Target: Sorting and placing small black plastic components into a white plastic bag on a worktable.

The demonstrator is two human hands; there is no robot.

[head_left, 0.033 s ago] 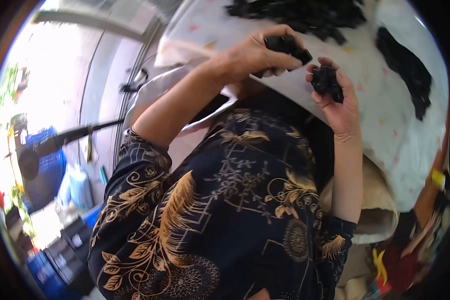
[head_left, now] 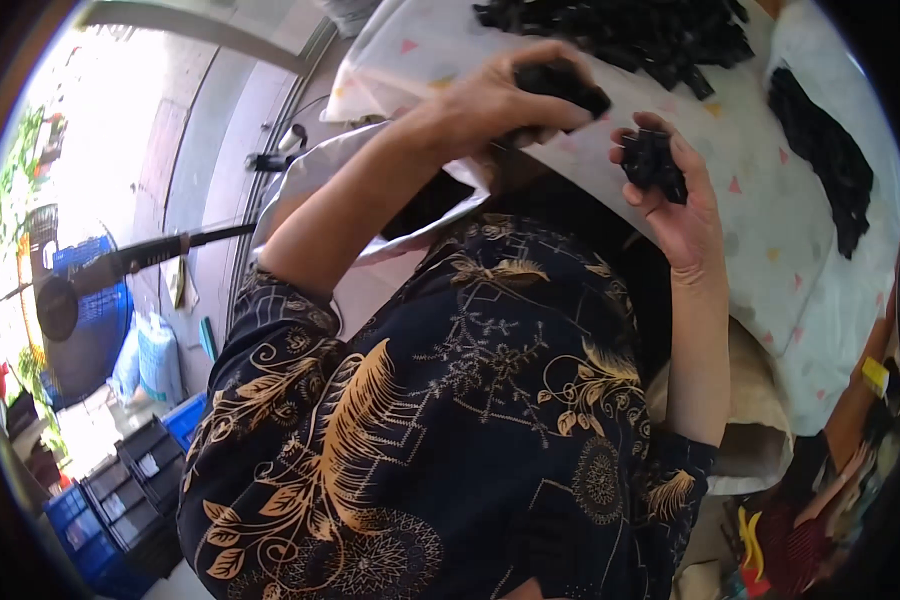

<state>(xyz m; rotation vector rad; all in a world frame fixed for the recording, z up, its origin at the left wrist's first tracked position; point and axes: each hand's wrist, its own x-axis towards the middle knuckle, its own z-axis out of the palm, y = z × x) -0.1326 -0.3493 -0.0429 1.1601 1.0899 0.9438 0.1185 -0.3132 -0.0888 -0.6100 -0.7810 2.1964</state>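
My left hand (head_left: 500,105) is closed round a bunch of black pieces (head_left: 562,82), held just above the near edge of the table. Their exact kind does not show; they are small, dark and blocky. A little to its right, my right hand (head_left: 692,190) is raised with curled fingers around another cluster of small black pieces (head_left: 652,165). The two hands are apart, with a gap between them. Beyond them, a large heap of similar black pieces (head_left: 650,45) lies on the table cover (head_left: 750,215), which is pale with small coloured triangles.
A long black strip-like pile (head_left: 820,160) lies at the table's right. A beige sack (head_left: 755,420) sits beside my right forearm. White cloth or bag material (head_left: 310,185) is by my left elbow. At left stand a fan (head_left: 80,290) and stacked dark and blue crates (head_left: 120,500).
My left hand has drawn slightly left, widening the gap to my right hand. My right hand stays nearly in place. The view has shifted a little.
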